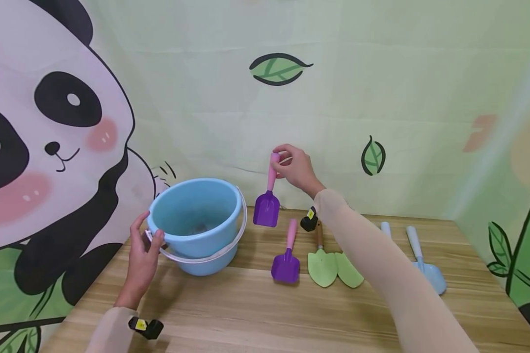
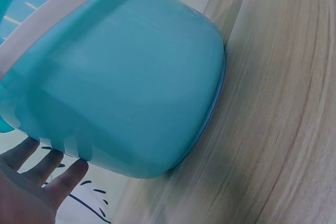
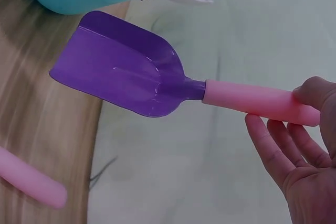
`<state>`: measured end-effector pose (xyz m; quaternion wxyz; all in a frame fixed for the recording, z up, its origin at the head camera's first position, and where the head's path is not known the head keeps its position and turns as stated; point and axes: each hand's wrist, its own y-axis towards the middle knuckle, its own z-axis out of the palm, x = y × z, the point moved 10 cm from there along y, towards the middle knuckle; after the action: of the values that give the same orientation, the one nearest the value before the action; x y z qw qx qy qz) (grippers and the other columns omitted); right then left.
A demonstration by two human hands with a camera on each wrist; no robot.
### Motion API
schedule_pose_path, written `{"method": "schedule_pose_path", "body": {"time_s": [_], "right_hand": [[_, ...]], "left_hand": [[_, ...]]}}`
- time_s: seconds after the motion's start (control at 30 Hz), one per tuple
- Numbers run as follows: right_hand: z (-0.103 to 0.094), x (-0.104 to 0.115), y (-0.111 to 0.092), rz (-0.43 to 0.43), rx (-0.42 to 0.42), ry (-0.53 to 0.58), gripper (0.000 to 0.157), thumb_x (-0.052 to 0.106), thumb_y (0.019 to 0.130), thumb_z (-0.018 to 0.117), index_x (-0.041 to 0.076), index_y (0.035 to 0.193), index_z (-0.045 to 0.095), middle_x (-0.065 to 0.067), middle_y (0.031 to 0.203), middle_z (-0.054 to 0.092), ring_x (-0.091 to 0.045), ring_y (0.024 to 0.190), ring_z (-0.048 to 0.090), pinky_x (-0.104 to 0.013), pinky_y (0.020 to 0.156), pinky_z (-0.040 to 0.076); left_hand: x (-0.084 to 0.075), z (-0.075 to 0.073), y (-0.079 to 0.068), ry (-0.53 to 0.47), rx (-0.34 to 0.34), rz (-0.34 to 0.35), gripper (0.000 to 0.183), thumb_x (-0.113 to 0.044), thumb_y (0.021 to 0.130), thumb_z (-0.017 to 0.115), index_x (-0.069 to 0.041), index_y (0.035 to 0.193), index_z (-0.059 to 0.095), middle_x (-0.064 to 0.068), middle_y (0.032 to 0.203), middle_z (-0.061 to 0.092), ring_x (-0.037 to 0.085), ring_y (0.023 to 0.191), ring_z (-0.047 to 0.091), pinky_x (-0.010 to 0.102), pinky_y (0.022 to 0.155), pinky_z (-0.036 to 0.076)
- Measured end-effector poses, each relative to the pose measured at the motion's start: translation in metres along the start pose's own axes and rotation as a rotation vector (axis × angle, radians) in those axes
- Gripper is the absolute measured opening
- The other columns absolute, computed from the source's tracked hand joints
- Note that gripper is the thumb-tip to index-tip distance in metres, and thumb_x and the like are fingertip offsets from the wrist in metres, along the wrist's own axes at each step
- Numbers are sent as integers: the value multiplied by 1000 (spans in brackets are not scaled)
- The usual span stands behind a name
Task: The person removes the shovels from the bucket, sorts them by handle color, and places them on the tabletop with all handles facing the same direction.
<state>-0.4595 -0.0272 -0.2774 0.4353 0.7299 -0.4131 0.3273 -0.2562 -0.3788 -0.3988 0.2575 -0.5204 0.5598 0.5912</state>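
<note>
My right hand pinches the pink handle end of a purple toy shovel, thumb on one side and fingertips on the other. Its blade hangs downward beside the light blue bucket, above the tabletop in the head view. On the bucket's left side, my left hand holds it near the rim, with the thumb in front. Three fingertips of that hand press the outer wall in the left wrist view. The bucket's white carrying handle is folded down against its side.
On the wooden table lie a second purple shovel, two green spades, one partly behind my right forearm, and blue shovels at the right. A printed panda backdrop stands right behind the table.
</note>
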Motion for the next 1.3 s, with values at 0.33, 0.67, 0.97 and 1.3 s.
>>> {"method": "schedule_pose_path", "body": {"time_s": [0.33, 0.67, 0.97, 1.3], "right_hand": [[16, -29, -11, 25, 16, 54, 35, 7, 95, 72, 3, 129, 64, -18, 106, 68, -30, 94, 71, -40, 70, 64], [28, -47, -21, 72, 37, 105, 38, 6, 95, 71, -1, 131, 62, -19, 107, 68, -31, 94, 71, -42, 72, 64], [37, -57, -30, 101, 58, 98, 39, 4, 95, 70, -2, 132, 62, -20, 108, 68, -32, 95, 71, -44, 72, 64], [48, -73, -40, 166, 63, 137, 38, 2, 94, 70, -2, 130, 63, -20, 107, 67, -32, 91, 70, -44, 73, 64]], "left_hand": [[1, 0, 0, 3, 1, -4, 63, -22, 109, 48, -29, 162, 15, 11, 160, 33, 37, 140, 41, 25, 99, 48], [1, 1, -1, 2, 4, -3, 62, -21, 109, 47, -28, 162, 14, 12, 160, 33, 38, 140, 41, 22, 98, 48], [1, 1, -1, -7, 4, 5, 62, -20, 109, 47, -28, 162, 14, 13, 159, 33, 39, 140, 41, 18, 96, 49], [-1, 1, 0, -5, 4, 1, 62, -21, 109, 47, -29, 162, 14, 13, 159, 33, 39, 139, 41, 13, 92, 48]]}}
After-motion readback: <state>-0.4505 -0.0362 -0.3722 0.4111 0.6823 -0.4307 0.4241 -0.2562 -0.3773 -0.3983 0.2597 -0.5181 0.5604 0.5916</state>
